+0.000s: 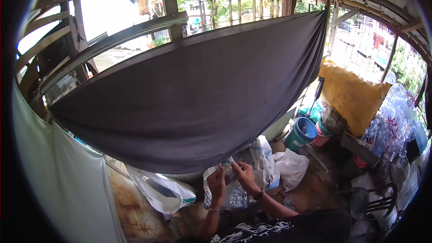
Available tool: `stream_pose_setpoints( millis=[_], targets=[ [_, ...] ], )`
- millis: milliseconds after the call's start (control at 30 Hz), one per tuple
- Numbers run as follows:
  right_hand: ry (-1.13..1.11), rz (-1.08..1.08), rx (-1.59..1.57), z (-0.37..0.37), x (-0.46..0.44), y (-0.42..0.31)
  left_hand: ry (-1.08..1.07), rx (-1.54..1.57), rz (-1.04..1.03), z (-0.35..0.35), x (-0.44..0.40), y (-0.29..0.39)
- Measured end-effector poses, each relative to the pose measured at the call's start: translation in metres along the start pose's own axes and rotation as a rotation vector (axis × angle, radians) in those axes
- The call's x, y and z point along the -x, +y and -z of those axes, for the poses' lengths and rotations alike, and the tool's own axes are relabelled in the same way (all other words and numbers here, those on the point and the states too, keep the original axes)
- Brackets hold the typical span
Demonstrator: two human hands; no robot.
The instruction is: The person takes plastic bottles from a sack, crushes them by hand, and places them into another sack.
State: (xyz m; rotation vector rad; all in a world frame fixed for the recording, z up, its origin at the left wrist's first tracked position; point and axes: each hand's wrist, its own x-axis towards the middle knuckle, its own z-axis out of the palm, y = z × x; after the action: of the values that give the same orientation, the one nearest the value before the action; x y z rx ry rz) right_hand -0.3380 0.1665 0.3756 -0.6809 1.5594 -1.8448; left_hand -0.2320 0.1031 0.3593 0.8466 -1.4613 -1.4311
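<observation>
Low in the middle of the head view, my left hand (217,182) and my right hand (244,174) are raised close together, fingers closed in a pinch. Between them is a piece of clear plastic (230,175), its exact kind too unclear to tell. Just below the hands, a white sack (208,193) holds crumpled clear plastic (238,197). Behind my fingers hangs a large dark cloth (193,94), its lower edge near the fingertips. A bracelet shows on the left wrist and a dark band on the right.
Another white sack (168,193) sags open at the left, beside a pale striped cloth (63,175). To the right are a white plastic bag (291,167), a teal bucket (299,136), a yellow sheet (353,94), heaped clear plastic (396,112) and a dark chair (380,202).
</observation>
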Motion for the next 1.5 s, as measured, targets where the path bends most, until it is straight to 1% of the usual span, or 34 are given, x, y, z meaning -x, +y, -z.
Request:
stream_pose_setpoints(
  millis=[33, 100, 133, 200, 233, 267, 300, 333, 367, 400, 433, 467, 533, 567, 667, 767, 800, 833, 867, 900, 933, 967, 1000, 1033, 1100, 1133, 1200, 1267, 1333, 1367, 1400, 1433, 1500],
  targets=[
    [0.067, -0.006, -0.074, 0.001, -0.006, -0.002, 0.011, -0.044, -0.057, -0.004, 0.002, 0.002],
    [0.155, 0.079, -0.191, 0.011, -0.021, 0.005, 0.033, -0.124, -0.166, -0.018, 0.011, 0.023],
    [0.2, 0.122, -0.247, 0.02, -0.028, 0.008, 0.053, -0.141, -0.221, -0.024, 0.01, 0.015],
    [0.124, 0.224, -0.157, 0.024, -0.025, -0.013, 0.093, -0.177, -0.326, -0.03, 0.013, -0.013],
    [0.091, 0.254, -0.109, 0.023, -0.02, -0.025, 0.138, -0.265, -0.264, -0.029, 0.013, -0.023],
    [0.058, 0.282, -0.064, 0.025, -0.019, -0.032, 0.197, -0.182, -0.214, -0.035, 0.013, -0.019],
    [0.033, 0.247, 0.134, 0.035, -0.018, -0.02, 0.256, -0.1, -0.161, -0.042, 0.013, -0.015],
    [0.037, 0.199, 0.151, 0.041, -0.014, -0.006, 0.315, -0.019, -0.108, -0.048, 0.012, -0.01],
    [0.038, 0.154, 0.166, 0.045, -0.01, 0.009, 0.318, 0.004, -0.138, -0.057, 0.011, 0.002],
    [0.038, 0.113, 0.182, 0.047, -0.006, 0.016, 0.34, -0.093, -0.16, -0.061, 0.009, -0.009],
    [0.041, 0.054, 0.031, 0.05, 0.001, 0.023, 0.362, -0.186, -0.183, -0.064, 0.006, -0.028],
    [0.06, 0.072, 0.058, 0.057, 0.002, 0.018, 0.384, -0.276, -0.205, -0.073, 0.002, -0.025],
    [0.102, 0.107, 0.104, 0.072, -0.001, 0.01, 0.314, -0.123, -0.044, -0.089, -0.001, -0.019],
    [0.1, 0.103, 0.102, 0.082, -0.012, 0.028, 0.273, -0.052, 0.042, -0.097, 0.001, -0.012],
    [-0.039, -0.023, -0.046, 0.109, -0.032, 0.023, 0.101, 0.09, 0.212, -0.107, -0.009, -0.036],
    [-0.024, 0.047, -0.052, 0.128, -0.05, 0.005, 0.202, 0.083, 0.114, -0.131, -0.009, -0.085],
    [0.034, 0.094, -0.053, 0.131, -0.055, -0.001, 0.19, -0.043, -0.028, -0.143, -0.003, -0.069],
    [0.088, 0.142, -0.052, 0.134, -0.061, -0.006, 0.181, -0.166, -0.17, -0.159, 0.011, -0.028],
    [0.14, 0.19, -0.053, 0.137, -0.066, -0.009, 0.228, -0.172, -0.248, -0.17, 0.016, -0.012],
    [0.134, 0.222, 0.042, 0.143, -0.074, 0.001, 0.276, -0.181, -0.326, -0.18, 0.021, 0.004],
    [0.116, 0.243, 0.066, 0.145, -0.073, -0.007, 0.325, -0.194, -0.403, -0.191, 0.026, 0.021],
    [0.1, 0.261, 0.089, 0.143, -0.064, -0.021, 0.341, 0.053, -0.238, -0.19, 0.022, -0.017],
    [0.085, 0.278, 0.113, 0.139, -0.061, -0.029, 0.336, 0.102, -0.164, -0.188, 0.02, -0.03],
    [0.096, 0.256, 0.12, 0.137, -0.062, -0.011, 0.333, 0.15, -0.09, -0.186, 0.017, -0.042],
    [0.066, 0.081, 0.056, 0.142, -0.051, 0.003, 0.296, -0.15, -0.126, -0.174, 0.014, -0.048],
    [0.05, -0.006, 0.027, 0.145, -0.05, 0.009, 0.302, -0.211, -0.124, -0.171, 0.013, -0.057],
    [-0.009, -0.09, -0.004, 0.154, -0.056, 0.013, 0.314, -0.336, -0.119, -0.166, 0.004, -0.082],
    [-0.067, -0.149, -0.023, 0.157, -0.061, 0.018, 0.313, -0.198, 0.005, -0.16, -0.005, -0.104],
    [-0.127, -0.172, -0.026, 0.158, -0.068, 0.018, 0.288, -0.168, 0.118, -0.153, -0.014, -0.119],
    [-0.095, -0.153, 0.06, 0.157, -0.071, 0.018, 0.267, -0.21, 0.17, -0.148, -0.018, -0.124],
    [-0.064, -0.132, 0.145, 0.156, -0.075, 0.019, 0.245, -0.252, 0.221, -0.147, -0.018, -0.113],
    [-0.032, -0.107, 0.229, 0.154, -0.077, 0.019, 0.141, -0.346, 0.184, -0.145, -0.017, -0.102],
    [0.07, 0.197, 0.483, 0.149, -0.079, 0.026, 0.193, -0.186, 0.095, -0.158, -0.003, -0.085]
  ],
)
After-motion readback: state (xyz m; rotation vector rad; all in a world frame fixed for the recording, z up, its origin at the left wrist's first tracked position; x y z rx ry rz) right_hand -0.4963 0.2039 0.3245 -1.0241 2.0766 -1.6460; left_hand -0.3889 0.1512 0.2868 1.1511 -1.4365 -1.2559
